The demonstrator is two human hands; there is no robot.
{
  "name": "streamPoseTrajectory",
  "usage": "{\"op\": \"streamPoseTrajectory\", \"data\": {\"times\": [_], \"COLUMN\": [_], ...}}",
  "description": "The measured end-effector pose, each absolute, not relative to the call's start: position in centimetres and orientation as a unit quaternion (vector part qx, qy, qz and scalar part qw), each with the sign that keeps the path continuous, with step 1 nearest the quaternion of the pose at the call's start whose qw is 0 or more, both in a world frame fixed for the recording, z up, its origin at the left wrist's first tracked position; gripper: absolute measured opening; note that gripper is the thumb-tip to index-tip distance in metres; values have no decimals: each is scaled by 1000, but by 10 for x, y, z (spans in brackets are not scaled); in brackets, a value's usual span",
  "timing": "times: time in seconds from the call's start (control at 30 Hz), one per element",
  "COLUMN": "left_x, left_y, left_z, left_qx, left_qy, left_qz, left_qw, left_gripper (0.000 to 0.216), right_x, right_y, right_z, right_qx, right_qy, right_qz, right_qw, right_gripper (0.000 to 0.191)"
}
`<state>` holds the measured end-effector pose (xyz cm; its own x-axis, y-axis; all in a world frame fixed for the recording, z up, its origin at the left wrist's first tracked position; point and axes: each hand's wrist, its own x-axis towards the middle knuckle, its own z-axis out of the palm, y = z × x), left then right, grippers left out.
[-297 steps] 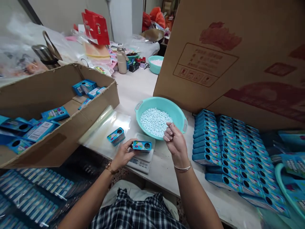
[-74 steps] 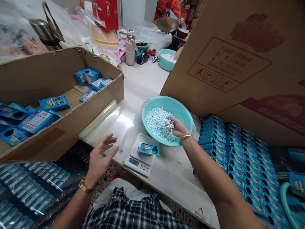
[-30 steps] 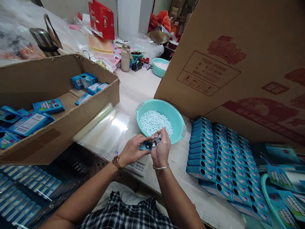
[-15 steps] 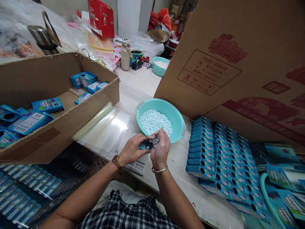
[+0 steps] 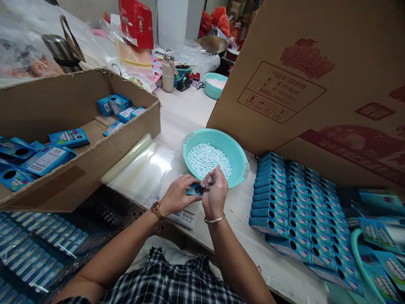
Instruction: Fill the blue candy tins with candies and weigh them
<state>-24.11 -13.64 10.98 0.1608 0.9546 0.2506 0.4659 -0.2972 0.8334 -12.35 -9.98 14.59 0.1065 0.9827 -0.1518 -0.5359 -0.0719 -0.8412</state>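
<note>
My left hand (image 5: 176, 195) grips a small blue candy tin (image 5: 194, 190) just above the white scale (image 5: 186, 215) at the table's front edge. My right hand (image 5: 215, 193) is cupped and closed against the tin's round hole, fingertips pinched there; what it holds is hidden. Right behind my hands stands a teal bowl (image 5: 237, 157) holding many small pale-blue candies (image 5: 207, 157).
Rows of blue tins (image 5: 297, 211) are stacked at the right under a big tilted carton (image 5: 303, 80). An open cardboard box (image 5: 79, 139) with blue packs is at the left, clear plastic sheets (image 5: 142, 169) beside it. A bottle (image 5: 168, 71) and a second teal bowl (image 5: 214, 84) stand far back.
After scooping candies from the bowl, my right hand came to the tin, which my left hand lifted off the scale. Over the last second both hands stay together at the tin's hole.
</note>
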Motion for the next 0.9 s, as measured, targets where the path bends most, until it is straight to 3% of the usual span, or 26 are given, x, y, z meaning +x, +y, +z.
{"op": "streamPoseTrajectory", "data": {"times": [0.2, 0.5, 0.9], "left_x": [-264, -300, -296], "left_y": [-144, -165, -177], "left_z": [119, 117, 110], "left_qx": [682, 588, 575], "left_qy": [506, 592, 599], "left_qz": [434, 470, 464], "left_qw": [300, 287, 309], "left_gripper": [56, 34, 29], "right_x": [-103, -78, -70], "right_y": [-83, -78, -37], "right_z": [155, 167, 162], "right_qx": [-351, -370, -380], "right_qy": [-143, -214, -222], "right_qz": [717, 689, 659], "right_qw": [586, 586, 610], "right_gripper": [37, 43, 42]}}
